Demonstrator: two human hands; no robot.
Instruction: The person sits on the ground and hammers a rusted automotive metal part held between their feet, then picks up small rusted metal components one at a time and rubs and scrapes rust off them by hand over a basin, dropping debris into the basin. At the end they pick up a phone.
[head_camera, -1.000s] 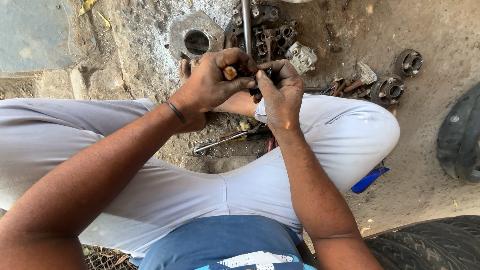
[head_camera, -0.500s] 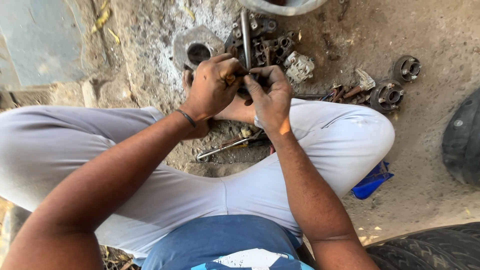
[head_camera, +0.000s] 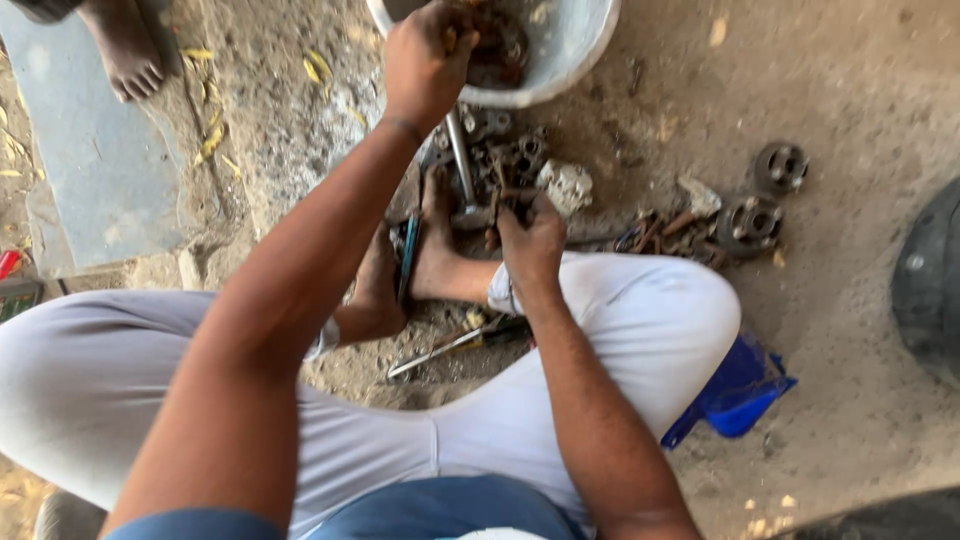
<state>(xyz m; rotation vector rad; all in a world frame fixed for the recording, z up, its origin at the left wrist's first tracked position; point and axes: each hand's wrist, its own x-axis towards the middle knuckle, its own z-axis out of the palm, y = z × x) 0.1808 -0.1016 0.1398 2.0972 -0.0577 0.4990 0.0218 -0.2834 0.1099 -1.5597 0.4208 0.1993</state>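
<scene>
Up ahead, the left hand (head_camera: 428, 60) reaches over the near rim of a pale metal basin (head_camera: 570, 55) and its grip is clenched around a small rusty part (head_camera: 452, 38), of which only a brownish tip shows between the curled fingers. Just beyond that grip, inside the basin, lies a dark heap of greasy parts (head_camera: 495, 45); whether the fist touches the heap cannot be told.

Closer to the body, the right hand (head_camera: 530, 240) sits well below and slightly right of the left grip, fingers bent down onto a cluster of dirty metal fittings (head_camera: 515, 165) on the dirt floor (head_camera: 860, 300). It seems to pinch something small there, but the fingers hide it, so what it grasps cannot be told. A steel rod (head_camera: 458, 160) runs from under the basin toward this grip and ends just left of it, beside the person's bare feet (head_camera: 435, 250). A pale lump-shaped casting (head_camera: 565, 185) lies just right of the right hand's fingertips.

Farther right of that grip sit two round bearing-like hubs (head_camera: 750, 222), one behind the other, with loose scrap pieces between them and the hand. Below the right wrist, between the crossed legs, a slim screwdriver (head_camera: 455, 345) lies on the ground. A blue plastic piece (head_camera: 735, 395) pokes out from under the right knee, and a black tyre (head_camera: 930, 285) edges the far right.
</scene>
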